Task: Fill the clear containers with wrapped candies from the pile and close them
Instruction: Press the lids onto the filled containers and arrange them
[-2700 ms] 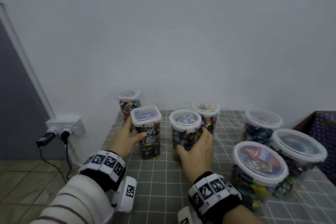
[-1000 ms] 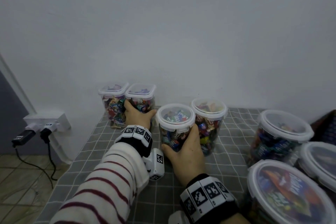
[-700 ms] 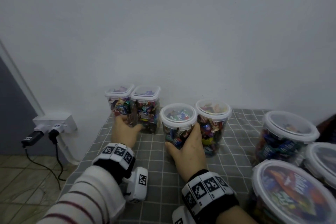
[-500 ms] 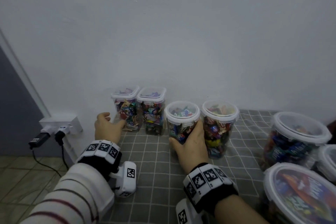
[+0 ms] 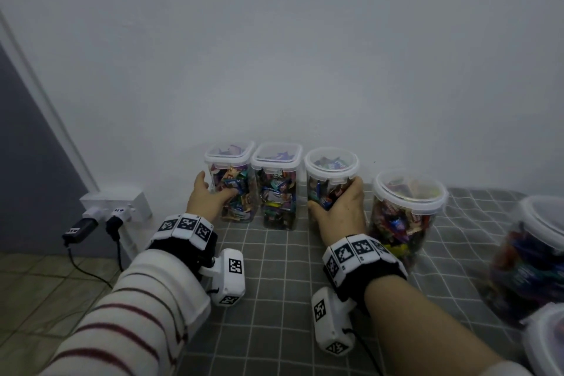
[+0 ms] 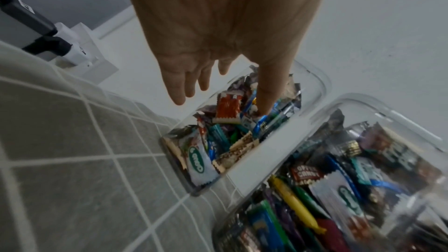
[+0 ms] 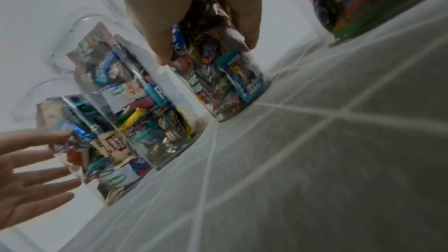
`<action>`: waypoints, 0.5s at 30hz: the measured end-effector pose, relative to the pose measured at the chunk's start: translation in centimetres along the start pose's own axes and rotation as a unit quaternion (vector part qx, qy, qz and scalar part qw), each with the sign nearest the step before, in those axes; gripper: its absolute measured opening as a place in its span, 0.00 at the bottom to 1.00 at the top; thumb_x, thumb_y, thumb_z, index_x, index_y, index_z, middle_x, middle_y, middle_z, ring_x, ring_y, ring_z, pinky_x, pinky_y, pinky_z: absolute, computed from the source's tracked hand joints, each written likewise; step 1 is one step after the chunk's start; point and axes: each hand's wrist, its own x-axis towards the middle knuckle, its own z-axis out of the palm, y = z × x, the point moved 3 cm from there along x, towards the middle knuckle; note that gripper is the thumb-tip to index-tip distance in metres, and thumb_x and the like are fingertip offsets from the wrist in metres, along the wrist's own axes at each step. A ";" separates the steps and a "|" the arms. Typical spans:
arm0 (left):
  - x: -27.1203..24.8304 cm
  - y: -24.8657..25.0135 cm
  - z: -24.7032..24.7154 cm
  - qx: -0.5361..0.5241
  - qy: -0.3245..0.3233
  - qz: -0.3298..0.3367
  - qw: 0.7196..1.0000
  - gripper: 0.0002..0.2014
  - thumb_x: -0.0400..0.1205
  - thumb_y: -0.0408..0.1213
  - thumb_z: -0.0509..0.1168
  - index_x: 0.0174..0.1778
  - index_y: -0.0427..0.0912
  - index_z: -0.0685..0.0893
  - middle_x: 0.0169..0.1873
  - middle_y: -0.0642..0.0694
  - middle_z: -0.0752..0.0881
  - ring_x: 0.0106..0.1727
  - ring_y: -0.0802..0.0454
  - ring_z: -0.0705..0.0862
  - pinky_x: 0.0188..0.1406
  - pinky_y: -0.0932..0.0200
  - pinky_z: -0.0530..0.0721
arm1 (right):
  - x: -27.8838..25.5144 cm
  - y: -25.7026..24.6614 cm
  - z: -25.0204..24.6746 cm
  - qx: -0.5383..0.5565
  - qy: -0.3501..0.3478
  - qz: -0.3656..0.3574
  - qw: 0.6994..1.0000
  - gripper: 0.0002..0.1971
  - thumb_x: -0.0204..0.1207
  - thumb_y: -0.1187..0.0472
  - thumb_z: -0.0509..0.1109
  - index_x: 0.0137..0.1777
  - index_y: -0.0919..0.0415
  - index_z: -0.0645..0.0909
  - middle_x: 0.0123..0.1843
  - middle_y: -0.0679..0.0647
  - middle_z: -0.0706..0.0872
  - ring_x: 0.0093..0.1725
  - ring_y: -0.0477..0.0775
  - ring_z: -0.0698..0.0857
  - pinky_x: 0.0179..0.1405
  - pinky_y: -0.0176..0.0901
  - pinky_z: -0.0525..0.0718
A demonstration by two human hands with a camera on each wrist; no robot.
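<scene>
Right hand fingers grasping round clear lidded candy container near wall. Left hand, fingers released, touches square clear candy container at table's 9 o'clock edge.

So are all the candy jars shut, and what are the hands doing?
Left square jar: full, lid on, upright.
Second square jar: full, lid on.
Left round jar: full, lid on, gripped.
Right round jar: full, lid on.
Left hand: fingers straight, touching the left square jar.
Right hand: wrapped round the left round jar.
</scene>
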 end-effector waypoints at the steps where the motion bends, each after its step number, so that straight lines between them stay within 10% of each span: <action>1: 0.0 0.0 0.2 -0.008 -0.006 0.002 1.000 0.39 0.76 0.33 0.72 0.81 0.40 0.59 0.75 0.37 0.71 0.73 0.42 0.73 0.70 0.48 0.72 | 0.5 0.0 0.1 0.004 0.000 -0.001 1.000 0.44 0.69 0.58 0.78 0.77 0.65 0.54 0.72 0.64 0.68 0.71 0.64 0.71 0.66 0.54 0.73; 6: -0.6 -0.2 1.1 -0.036 -0.006 0.007 0.999 0.35 0.68 0.40 0.76 0.71 0.39 0.73 0.63 0.38 0.82 0.63 0.41 0.81 0.67 0.43 0.77 | 2.4 0.1 0.7 0.025 -0.003 -0.006 1.000 0.43 0.66 0.60 0.80 0.75 0.67 0.57 0.70 0.65 0.70 0.69 0.65 0.72 0.66 0.55 0.74; 15: -1.8 -0.8 0.7 -0.015 0.049 0.004 0.999 0.36 0.76 0.37 0.73 0.77 0.39 0.65 0.70 0.37 0.76 0.67 0.41 0.77 0.66 0.48 0.76 | 3.6 0.8 1.3 0.047 -0.012 0.000 0.999 0.42 0.65 0.61 0.80 0.73 0.64 0.58 0.70 0.64 0.70 0.69 0.65 0.73 0.67 0.57 0.75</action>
